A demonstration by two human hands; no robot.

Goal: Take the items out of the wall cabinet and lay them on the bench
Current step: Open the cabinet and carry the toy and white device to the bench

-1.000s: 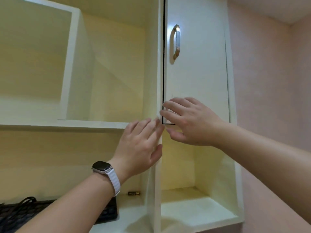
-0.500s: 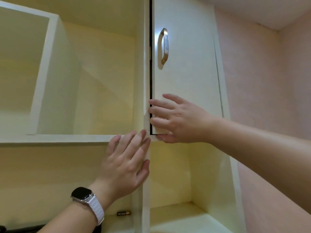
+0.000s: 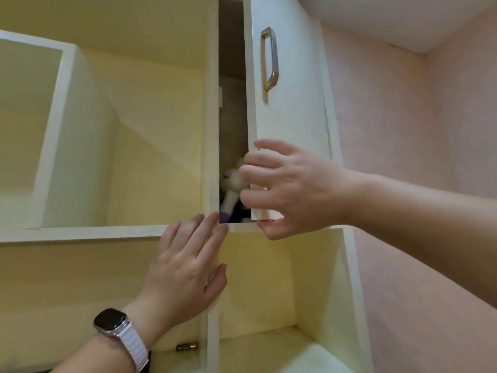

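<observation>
Plush toy [image 3: 234, 181] shows in the gap at centre frame as my right hand [image 3: 293, 189] grips the lower corner of the wall cabinet door [image 3: 290, 103]. My left hand [image 3: 188, 270] rests flat, fingers straight, against the divider [image 3: 212, 130]. Opening wider could let the leaning toy tumble out.

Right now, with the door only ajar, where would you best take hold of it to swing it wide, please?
Probably its free left edge, low down, from the left: the cabinet door opens on that side, and the right hand curls round it there. The handle sits higher.
</observation>
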